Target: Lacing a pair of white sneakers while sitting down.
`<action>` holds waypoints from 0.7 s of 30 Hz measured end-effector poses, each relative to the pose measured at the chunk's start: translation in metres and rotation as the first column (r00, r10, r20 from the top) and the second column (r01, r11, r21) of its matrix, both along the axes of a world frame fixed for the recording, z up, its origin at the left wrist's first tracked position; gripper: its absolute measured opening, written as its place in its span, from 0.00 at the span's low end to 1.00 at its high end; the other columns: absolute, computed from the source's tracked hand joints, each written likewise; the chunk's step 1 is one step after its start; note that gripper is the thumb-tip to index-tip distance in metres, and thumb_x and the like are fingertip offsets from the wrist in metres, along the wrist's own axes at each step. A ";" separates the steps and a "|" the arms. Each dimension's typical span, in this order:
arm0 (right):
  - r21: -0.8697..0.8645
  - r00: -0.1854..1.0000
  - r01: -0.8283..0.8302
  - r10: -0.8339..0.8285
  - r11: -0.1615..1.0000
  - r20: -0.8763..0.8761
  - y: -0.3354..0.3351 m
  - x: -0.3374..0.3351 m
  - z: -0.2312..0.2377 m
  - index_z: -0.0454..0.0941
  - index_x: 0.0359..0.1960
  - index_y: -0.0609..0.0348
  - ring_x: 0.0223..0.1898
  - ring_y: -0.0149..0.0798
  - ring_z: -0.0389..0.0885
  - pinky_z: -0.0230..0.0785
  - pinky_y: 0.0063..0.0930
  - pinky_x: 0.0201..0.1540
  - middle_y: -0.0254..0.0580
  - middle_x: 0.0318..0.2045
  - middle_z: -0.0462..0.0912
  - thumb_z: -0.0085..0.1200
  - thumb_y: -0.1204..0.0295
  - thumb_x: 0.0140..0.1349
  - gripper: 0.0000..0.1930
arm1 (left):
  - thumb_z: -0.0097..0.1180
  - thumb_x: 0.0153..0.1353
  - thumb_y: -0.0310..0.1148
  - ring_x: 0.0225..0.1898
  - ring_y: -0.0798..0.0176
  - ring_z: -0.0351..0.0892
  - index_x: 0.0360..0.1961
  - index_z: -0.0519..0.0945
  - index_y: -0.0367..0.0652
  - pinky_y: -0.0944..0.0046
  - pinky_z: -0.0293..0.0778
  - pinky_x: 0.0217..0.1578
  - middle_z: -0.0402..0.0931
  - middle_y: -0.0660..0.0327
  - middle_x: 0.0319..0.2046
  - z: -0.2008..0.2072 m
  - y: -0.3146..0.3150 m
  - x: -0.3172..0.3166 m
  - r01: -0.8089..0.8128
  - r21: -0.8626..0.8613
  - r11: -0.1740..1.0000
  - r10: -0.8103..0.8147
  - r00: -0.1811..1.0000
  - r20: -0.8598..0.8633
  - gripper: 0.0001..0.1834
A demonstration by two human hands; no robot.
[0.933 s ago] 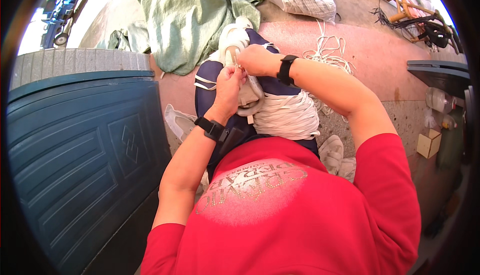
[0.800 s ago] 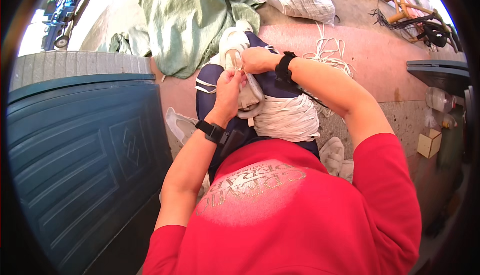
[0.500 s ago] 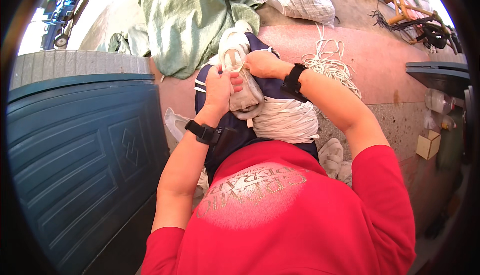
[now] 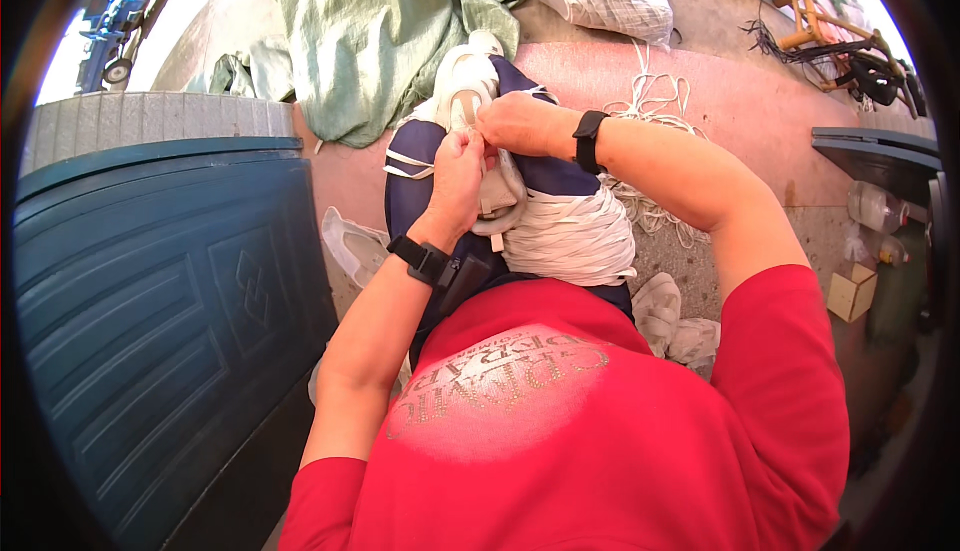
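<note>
A beige-white sneaker (image 4: 499, 196) lies over my thighs, its heel end toward me. My left hand (image 4: 460, 179) is closed at its lace opening, the fingertips pinched together. From the right, my right hand (image 4: 522, 124) meets it there, fingers also closed. A thin pale shoelace runs between the pinched fingertips, though the hands cover most of it. Beyond them, more white shoe (image 4: 467, 76) shows between my knees. A thick bundle of white laces (image 4: 566, 239) rests on my right thigh, next to the sneaker. Several pale laces lie across my left knee.
Loose white laces (image 4: 650, 101) lie tangled on the floor at the right. Other pale shoes (image 4: 660, 313) sit by my right hip, and a white shoe (image 4: 356, 247) is at my left. A blue door (image 4: 170, 331) stands left; a green sheet (image 4: 350, 51) and a white sack (image 4: 585, 1) lie ahead.
My hands have come together over the sneaker's lace opening. The left hand moved forward and right, its fingers closing; the right hand shifted slightly, its elbow swinging outward.
</note>
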State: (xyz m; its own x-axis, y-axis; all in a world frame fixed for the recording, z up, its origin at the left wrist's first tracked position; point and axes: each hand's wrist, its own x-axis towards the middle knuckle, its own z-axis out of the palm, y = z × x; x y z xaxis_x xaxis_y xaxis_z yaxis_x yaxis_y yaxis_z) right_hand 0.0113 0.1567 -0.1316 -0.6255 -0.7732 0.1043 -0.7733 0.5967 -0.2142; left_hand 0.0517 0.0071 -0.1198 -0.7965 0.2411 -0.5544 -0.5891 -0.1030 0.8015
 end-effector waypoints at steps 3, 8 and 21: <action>0.098 0.989 0.041 -0.054 0.994 0.139 -0.007 -0.009 0.011 0.78 0.20 0.60 0.25 0.45 0.80 0.71 0.32 0.25 0.48 0.21 0.79 0.52 0.69 0.46 0.08 | 0.42 0.64 0.32 0.36 0.70 0.72 0.38 0.70 0.37 0.70 0.69 0.41 0.73 0.62 0.35 -0.001 -0.002 0.003 0.012 -0.022 1.000 -0.012 0.999 -0.037 0.09; 0.342 0.550 0.330 -0.474 0.880 0.688 -0.011 -0.030 0.003 0.79 0.22 0.63 0.25 0.49 0.79 0.71 0.37 0.26 0.52 0.22 0.79 0.49 0.68 0.49 0.11 | 0.43 0.63 0.32 0.41 0.68 0.72 0.40 0.69 0.36 0.69 0.68 0.45 0.72 0.59 0.40 0.002 0.002 0.007 0.014 -0.012 1.000 -0.015 0.999 -0.040 0.09; 0.048 0.991 -0.018 0.011 0.999 0.133 -0.001 -0.014 -0.014 0.78 0.21 0.62 0.26 0.47 0.80 0.71 0.35 0.25 0.52 0.20 0.78 0.51 0.72 0.45 0.06 | 0.42 0.64 0.31 0.44 0.65 0.71 0.39 0.68 0.36 0.66 0.68 0.47 0.70 0.57 0.43 -0.005 -0.005 0.007 0.011 0.092 0.996 -0.008 0.999 -0.031 0.09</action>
State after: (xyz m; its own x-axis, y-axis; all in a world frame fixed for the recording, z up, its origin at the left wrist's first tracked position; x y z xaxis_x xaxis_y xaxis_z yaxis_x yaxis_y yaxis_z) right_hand -0.0031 0.1555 -0.1457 -0.6201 -0.7844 -0.0174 -0.7485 0.5981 -0.2863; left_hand 0.0589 0.0026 -0.1249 -0.8099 0.2980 -0.5052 -0.5661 -0.1714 0.8063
